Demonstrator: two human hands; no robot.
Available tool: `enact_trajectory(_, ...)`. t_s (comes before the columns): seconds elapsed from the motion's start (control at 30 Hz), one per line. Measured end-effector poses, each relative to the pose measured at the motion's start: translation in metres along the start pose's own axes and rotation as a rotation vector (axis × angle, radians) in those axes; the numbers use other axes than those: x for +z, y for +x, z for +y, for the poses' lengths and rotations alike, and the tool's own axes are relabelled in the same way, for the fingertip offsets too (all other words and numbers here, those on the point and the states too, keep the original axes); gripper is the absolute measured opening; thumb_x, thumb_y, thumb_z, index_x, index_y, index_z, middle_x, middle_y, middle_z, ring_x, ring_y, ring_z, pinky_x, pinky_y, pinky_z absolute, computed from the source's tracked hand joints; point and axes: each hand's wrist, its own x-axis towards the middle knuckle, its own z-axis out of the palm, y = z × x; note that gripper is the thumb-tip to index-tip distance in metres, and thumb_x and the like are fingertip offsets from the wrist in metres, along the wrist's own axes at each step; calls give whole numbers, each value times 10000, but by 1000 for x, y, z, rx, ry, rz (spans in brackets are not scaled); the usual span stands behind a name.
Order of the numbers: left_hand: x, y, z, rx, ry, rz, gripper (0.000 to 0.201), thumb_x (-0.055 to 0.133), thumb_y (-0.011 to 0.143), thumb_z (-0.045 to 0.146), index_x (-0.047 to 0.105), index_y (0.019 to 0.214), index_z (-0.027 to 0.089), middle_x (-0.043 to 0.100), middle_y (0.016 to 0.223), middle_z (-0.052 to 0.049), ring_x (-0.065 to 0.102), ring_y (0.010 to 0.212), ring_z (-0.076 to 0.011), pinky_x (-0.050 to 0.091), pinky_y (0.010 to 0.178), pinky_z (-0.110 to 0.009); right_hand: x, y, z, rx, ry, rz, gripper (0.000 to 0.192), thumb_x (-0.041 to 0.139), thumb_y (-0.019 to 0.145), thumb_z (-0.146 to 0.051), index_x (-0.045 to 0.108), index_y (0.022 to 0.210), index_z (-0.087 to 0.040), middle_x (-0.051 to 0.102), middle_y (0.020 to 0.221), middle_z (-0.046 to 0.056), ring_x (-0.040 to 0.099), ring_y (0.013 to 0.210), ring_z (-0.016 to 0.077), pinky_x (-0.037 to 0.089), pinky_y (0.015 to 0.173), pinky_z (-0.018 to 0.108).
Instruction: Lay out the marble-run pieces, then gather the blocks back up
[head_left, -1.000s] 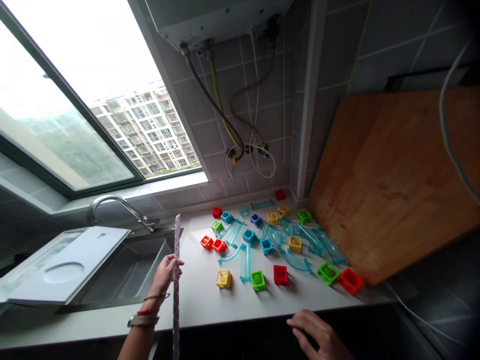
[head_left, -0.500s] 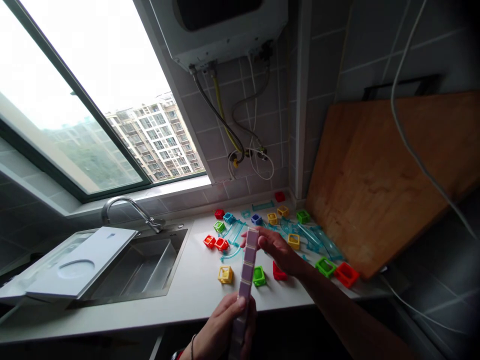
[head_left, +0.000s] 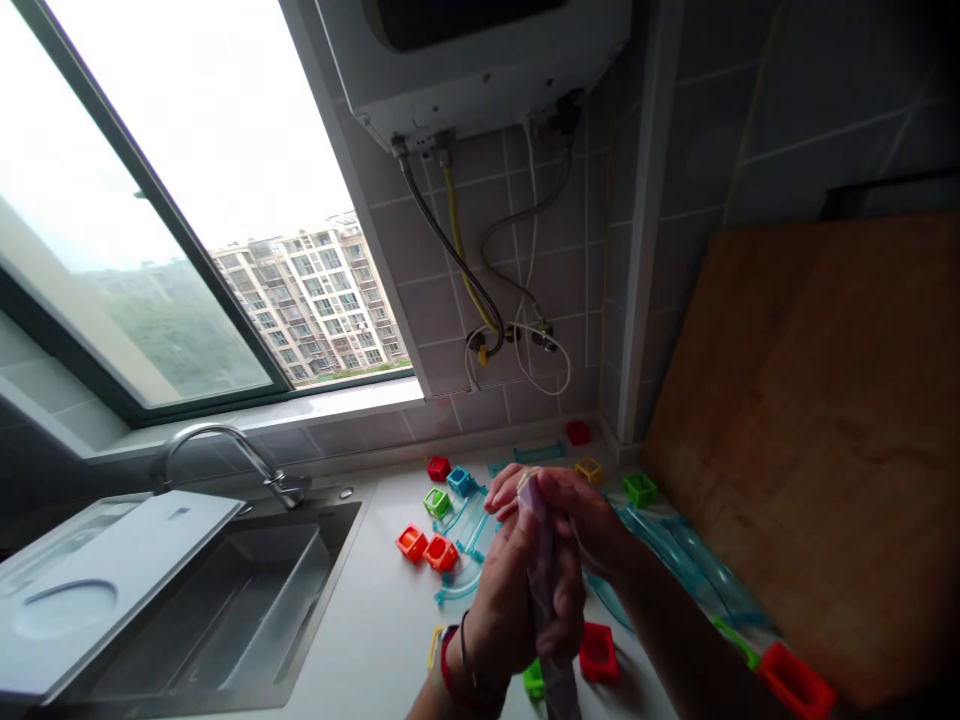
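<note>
A long, narrow pale-purple strip [head_left: 559, 690] stands tilted over the front of the counter, partly covered by fingers. My left hand [head_left: 499, 610] is closed around it, the thumb lying along its side. At its upper end my right hand [head_left: 592, 520] has its fingers bent round the tip, thumb against the edge. Below the hands, a red cube frame [head_left: 598, 652] and a green cube frame [head_left: 534, 680] lie on the counter. A yellow one [head_left: 435, 645] is mostly hidden behind my left wrist.
Orange cube frames [head_left: 440, 553], a blue one [head_left: 460, 481] and clear teal track pieces [head_left: 476, 520] lie left of my hands. More teal pieces [head_left: 697, 570] lie right, by a leaning wooden board [head_left: 810, 440]. A sink [head_left: 262, 590] with a white panel [head_left: 135, 590] is on the left.
My left hand has moved up the purple strip, close to my right hand. The fingers of my right hand have closed over its upper end. The view has shifted slightly.
</note>
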Motion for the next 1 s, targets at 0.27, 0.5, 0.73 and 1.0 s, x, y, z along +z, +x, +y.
enact_trajectory(0.27,-35,12,13,38,554,51,510,659,918,659,637,1069,173,517,545,29,389,392,-68,264,383,-187,-32,-6,19,-35,-446,182,539,617,907,-720,522,693,-234,464,671,-14,427,609,163,348,585,309)
enact_trajectory(0.5,-54,22,35,-123,734,43,495,548,970,675,609,954,184,519,620,0,402,473,-92,306,425,-203,-44,17,50,-19,-499,155,589,538,991,-636,455,581,-222,370,551,-35,348,521,126,277,528,291)
enact_trajectory(0.73,-81,18,36,-108,898,170,308,592,1010,505,583,930,208,585,652,-10,497,426,-100,329,384,-191,-45,31,57,240,-284,197,690,496,1021,-647,594,536,-165,398,472,-38,296,450,79,231,467,256)
enact_trajectory(1.0,-76,23,51,-126,1026,191,358,531,1035,543,577,939,201,565,584,25,497,446,-102,353,452,-202,-43,30,61,341,-162,240,689,443,1006,-715,369,523,-228,300,431,-65,261,391,81,204,407,255)
